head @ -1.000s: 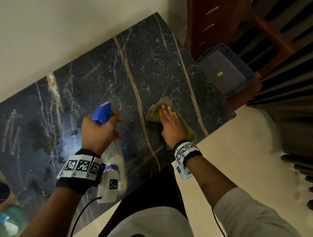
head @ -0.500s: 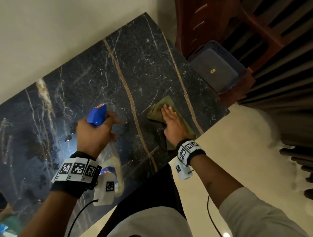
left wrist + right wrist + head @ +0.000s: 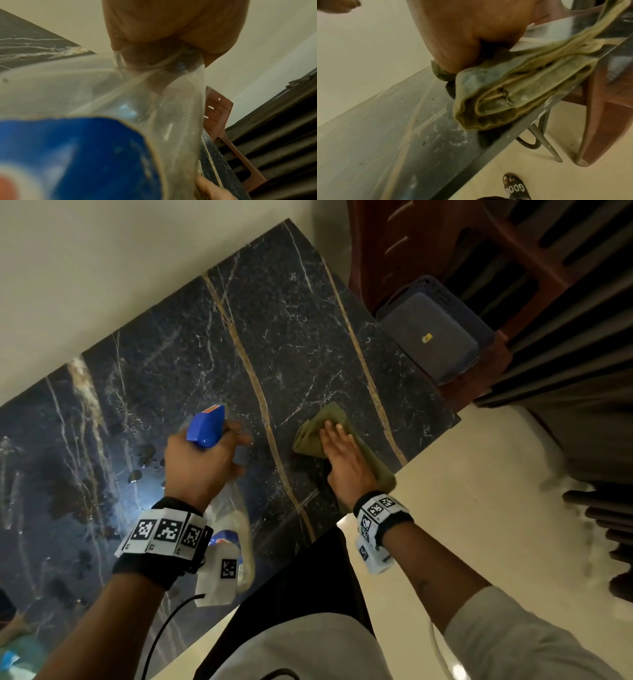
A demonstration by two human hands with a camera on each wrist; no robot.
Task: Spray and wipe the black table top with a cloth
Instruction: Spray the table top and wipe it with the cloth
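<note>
Head view: right hand point(image 3: 344, 453) lies flat, fingers straight and together, on the folded cloth point(image 3: 313, 436) at the tabletop point(image 3: 291, 337) near edge, cloth's long axis running from edge toward the wall; left hand point(image 3: 198, 460), fingers curled round the spray bottle point(image 3: 205, 424), hangs just left, droplets point(image 3: 144, 460) beyond.
Left wrist: fingers wrap the bottle neck point(image 3: 159, 65).
Right wrist: palm point(image 3: 471, 33) presses the cloth point(image 3: 513, 92); chair point(image 3: 607, 108) beside.

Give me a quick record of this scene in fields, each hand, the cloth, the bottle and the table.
left hand: grips spray bottle by its neck
right hand: flat, pressing cloth
cloth: olive, folded, near table's edge
spray bottle: clear, blue trigger head, held above table
table top: black marble look, droplets left of the left hand
</note>
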